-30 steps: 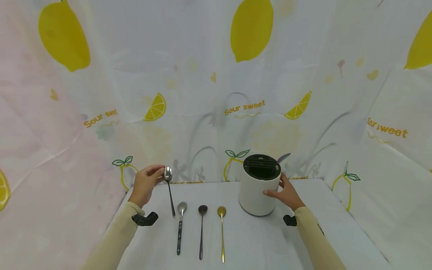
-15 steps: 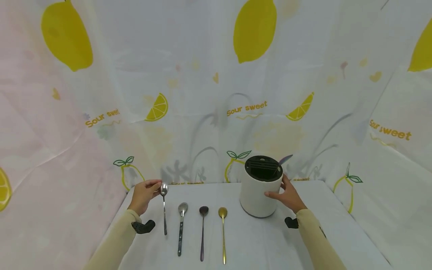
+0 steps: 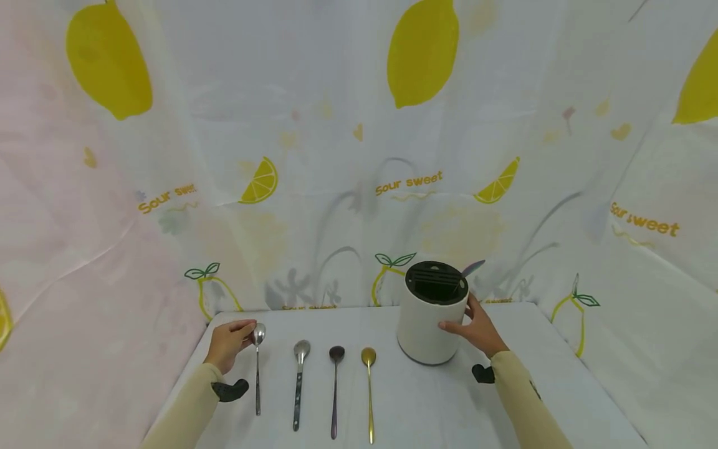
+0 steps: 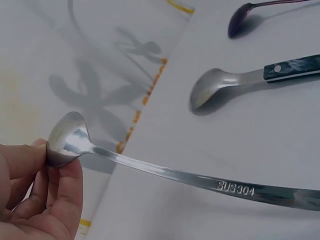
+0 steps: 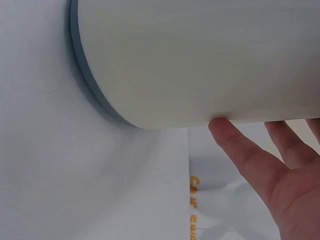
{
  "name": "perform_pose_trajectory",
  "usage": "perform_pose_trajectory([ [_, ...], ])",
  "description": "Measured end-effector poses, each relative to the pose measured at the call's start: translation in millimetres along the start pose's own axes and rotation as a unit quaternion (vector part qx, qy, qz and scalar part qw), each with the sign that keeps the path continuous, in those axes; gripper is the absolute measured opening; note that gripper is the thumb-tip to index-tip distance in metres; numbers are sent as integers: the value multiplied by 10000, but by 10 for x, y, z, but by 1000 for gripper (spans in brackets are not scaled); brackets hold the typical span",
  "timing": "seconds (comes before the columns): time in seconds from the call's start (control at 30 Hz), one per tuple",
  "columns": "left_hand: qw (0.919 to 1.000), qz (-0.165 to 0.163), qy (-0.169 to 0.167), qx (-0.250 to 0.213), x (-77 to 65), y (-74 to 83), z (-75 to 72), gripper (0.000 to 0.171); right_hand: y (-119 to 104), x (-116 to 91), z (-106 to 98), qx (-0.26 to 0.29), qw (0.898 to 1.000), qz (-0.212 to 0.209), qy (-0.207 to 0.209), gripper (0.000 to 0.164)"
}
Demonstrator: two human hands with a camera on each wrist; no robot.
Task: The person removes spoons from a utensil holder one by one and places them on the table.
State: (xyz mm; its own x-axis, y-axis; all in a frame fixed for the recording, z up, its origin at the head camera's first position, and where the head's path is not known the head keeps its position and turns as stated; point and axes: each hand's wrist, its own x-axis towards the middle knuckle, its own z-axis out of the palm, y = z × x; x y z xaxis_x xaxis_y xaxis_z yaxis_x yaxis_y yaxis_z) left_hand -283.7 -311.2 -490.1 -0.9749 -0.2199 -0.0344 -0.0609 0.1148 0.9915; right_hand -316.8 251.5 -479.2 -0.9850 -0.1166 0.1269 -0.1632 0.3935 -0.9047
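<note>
At the bowl end, my left hand (image 3: 227,344) pinches a long silver spoon (image 3: 257,380) between thumb and fingers. Its handle points toward me, with "SUS304" stamped on it in the left wrist view. Whether the handle's tip touches the table cannot be told. To its right lie a spoon with a dark patterned handle (image 3: 298,390), a dark purplish spoon (image 3: 335,399) and a gold spoon (image 3: 370,399), bowls away from me. My right hand (image 3: 479,329) holds the right side of a white utensil holder (image 3: 422,337), thumb in front, fingers partly hidden behind.
The holder has a black slotted top (image 3: 437,282), from which a purplish utensil end (image 3: 473,268) sticks out at the right. A white cloth covers the table (image 3: 415,405). Behind it hangs a lemon-printed curtain (image 3: 325,143), with more curtain at both sides.
My left hand has moved left and toward me, lowering the silver spoon to the left of the other spoons. The right hand and the holder have stayed in place.
</note>
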Motion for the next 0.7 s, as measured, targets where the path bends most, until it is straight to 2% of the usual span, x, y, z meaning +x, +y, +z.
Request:
perform_pose_trajectory([
  [0.37, 9991, -267, 201, -250, 43, -213, -1, 35, 8, 17, -3, -62, 9999, 141, -11, 110],
  [0.7, 9970, -384, 660, 85, 114, -396, 112, 31, -17, -24, 25, -18, 9998, 177, 85, 110],
])
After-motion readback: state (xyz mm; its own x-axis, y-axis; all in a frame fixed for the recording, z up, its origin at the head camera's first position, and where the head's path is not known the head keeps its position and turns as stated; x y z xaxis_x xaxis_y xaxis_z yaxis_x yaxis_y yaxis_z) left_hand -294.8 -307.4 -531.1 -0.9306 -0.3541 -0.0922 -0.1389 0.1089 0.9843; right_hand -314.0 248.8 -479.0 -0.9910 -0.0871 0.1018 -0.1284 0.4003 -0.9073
